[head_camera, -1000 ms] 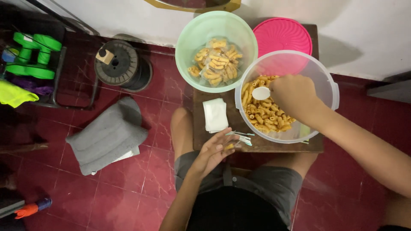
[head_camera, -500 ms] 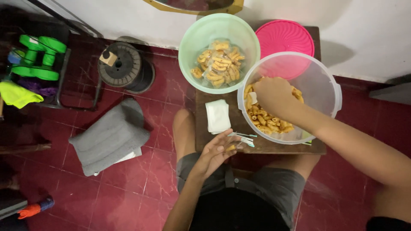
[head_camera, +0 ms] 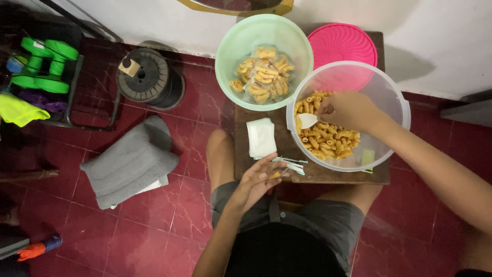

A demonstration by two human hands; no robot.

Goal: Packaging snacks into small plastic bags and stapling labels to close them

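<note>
Your right hand is inside the clear tub, fingers closed on a small white scoop that rests on the yellow tube snacks. Your left hand lies open, palm up, just off the low wooden table's near edge, cradling one snack piece, beside the stack of small clear bags.

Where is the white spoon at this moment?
In the head view, the white spoon is inside the clear bowl, right of centre, held by the right hand over the snacks.
</note>
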